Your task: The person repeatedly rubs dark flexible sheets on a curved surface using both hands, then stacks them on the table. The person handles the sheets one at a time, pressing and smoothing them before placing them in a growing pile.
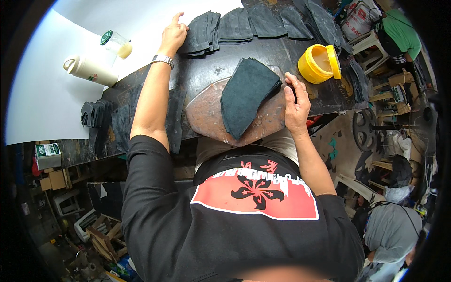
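Note:
A stack of dark, flat leather-like pieces lies on a worn brown board in front of my body. Beside the stack's right corner is my right hand, its thumb and fingers apart and nothing seen in them. My left hand reaches to the far side of the table, index finger stretched out. It is at the left edge of a fanned pile of black pieces; whether it touches them is hard to tell. More piles of black pieces run rightward from there.
An open yellow tub with tan contents stands right of the board. A cream bottle and a green-lidded jar are on the left. Black strips lie at the table's left edge. A person in grey is at lower right.

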`<state>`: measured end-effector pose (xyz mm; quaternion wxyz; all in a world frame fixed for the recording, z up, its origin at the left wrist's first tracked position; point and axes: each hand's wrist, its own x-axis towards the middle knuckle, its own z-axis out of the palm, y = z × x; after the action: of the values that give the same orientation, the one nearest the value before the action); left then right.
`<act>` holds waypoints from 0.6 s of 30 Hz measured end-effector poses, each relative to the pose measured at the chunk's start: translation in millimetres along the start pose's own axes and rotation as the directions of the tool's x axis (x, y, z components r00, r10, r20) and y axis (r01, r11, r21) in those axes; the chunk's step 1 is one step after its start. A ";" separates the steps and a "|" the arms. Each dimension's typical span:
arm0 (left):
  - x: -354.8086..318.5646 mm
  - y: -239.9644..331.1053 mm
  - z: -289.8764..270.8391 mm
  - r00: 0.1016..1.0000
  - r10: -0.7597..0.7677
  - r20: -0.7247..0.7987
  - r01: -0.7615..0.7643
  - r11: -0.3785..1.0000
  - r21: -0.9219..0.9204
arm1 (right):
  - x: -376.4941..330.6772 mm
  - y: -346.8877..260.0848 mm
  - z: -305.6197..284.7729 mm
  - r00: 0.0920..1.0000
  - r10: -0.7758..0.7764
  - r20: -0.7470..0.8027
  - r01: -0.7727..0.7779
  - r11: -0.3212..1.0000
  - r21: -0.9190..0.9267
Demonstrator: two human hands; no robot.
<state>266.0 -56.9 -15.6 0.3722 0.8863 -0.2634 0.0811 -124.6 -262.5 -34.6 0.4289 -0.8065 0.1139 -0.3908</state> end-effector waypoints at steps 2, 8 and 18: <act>-7.1 -2.7 -4.4 0.997 0.078 -0.002 -0.077 0.995 0.056 | -0.1 -0.9 0.1 1.000 0.002 0.000 -0.002 1.000 -0.023; -14.8 -8.5 -6.0 0.995 0.068 -0.070 -0.061 0.993 0.105 | -0.1 -4.3 0.3 0.999 0.036 0.006 -0.036 0.999 0.009; -21.2 -11.3 2.1 0.979 0.157 -0.132 -0.151 0.987 0.056 | -0.6 -3.0 -0.6 0.998 -0.029 -0.050 0.024 0.996 -0.091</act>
<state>253.8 -43.1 -31.2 0.3615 0.8639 -0.3033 0.1761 -125.9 -260.8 -32.4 0.3836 -0.8163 0.1316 -0.4113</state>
